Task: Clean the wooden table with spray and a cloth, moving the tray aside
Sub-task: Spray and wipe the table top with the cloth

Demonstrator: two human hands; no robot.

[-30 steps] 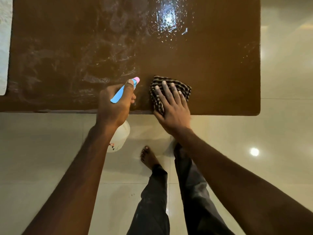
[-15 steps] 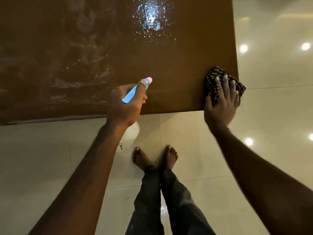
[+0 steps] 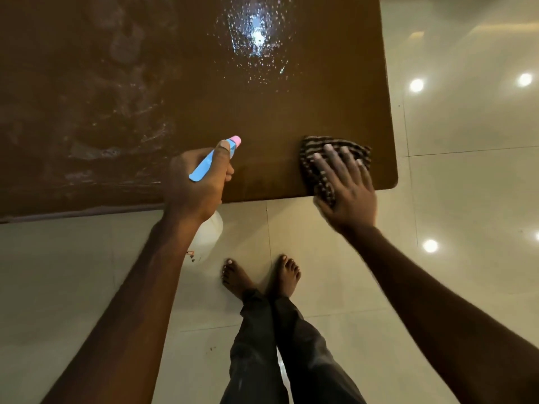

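Note:
The dark wooden table (image 3: 306, 112) fills the upper part of the view, wet with droplets and smears. My left hand (image 3: 195, 185) grips a spray bottle (image 3: 213, 163) at the table's near edge; its blue trigger and pink nozzle point over the top, and the white body hangs below the edge. My right hand (image 3: 347, 188) presses flat, fingers spread, on a dark striped cloth (image 3: 318, 161) near the table's near right corner. No tray is in view.
Glossy cream floor tiles (image 3: 452, 199) lie in front and to the right of the table, reflecting ceiling lights. My bare feet (image 3: 259, 275) stand close to the near edge. The table's rounded right corner (image 3: 393, 182) is just right of the cloth.
My right hand slid the cloth from the middle of the near edge out to the right edge, then a little way back onto the table. The left hand kept the bottle in place.

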